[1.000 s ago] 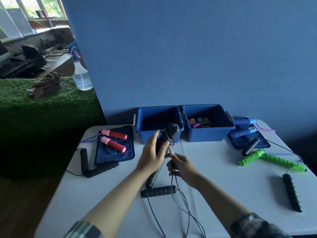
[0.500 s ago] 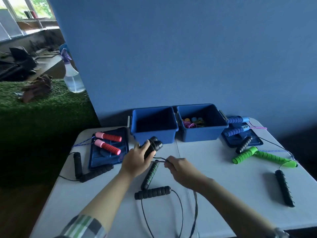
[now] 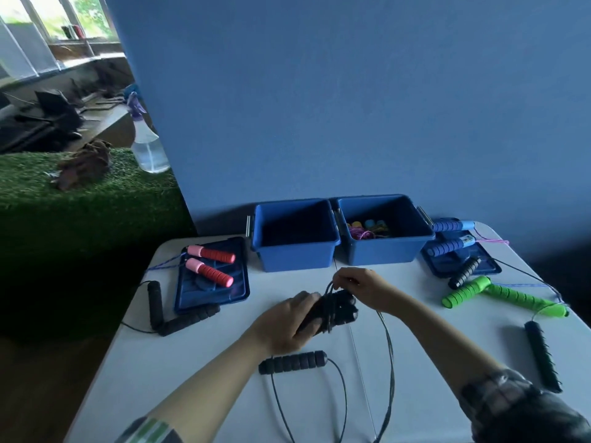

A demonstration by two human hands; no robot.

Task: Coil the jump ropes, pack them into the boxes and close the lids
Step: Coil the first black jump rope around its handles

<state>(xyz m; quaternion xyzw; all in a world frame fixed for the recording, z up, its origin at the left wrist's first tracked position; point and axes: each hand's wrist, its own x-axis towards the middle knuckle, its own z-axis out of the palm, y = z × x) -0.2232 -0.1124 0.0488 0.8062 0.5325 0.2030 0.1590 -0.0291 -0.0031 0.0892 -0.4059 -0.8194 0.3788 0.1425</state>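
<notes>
My left hand (image 3: 287,324) grips the black handles of a jump rope (image 3: 335,310) above the middle of the white table (image 3: 198,372). My right hand (image 3: 364,287) pinches its thin black cord just above the handles, and loops of cord hang down toward the table's front edge. Two open blue boxes stand at the back: the left box (image 3: 295,251) looks empty, the right box (image 3: 383,249) holds coloured ropes. A blue lid (image 3: 211,294) lies at the left, a second lid (image 3: 479,266) at the right.
Pink-red handles (image 3: 211,263) rest on the left lid, blue handles (image 3: 451,236) on the right lid. Black handles lie at the left (image 3: 172,318), in front of me (image 3: 292,362) and at the right (image 3: 542,356). Green handles (image 3: 499,295) lie at the right. A spray bottle (image 3: 147,145) stands on green turf.
My left hand has swung the black handles from near the left box down to the table's middle. My right hand has risen above them with the cord, which now loops around the handles.
</notes>
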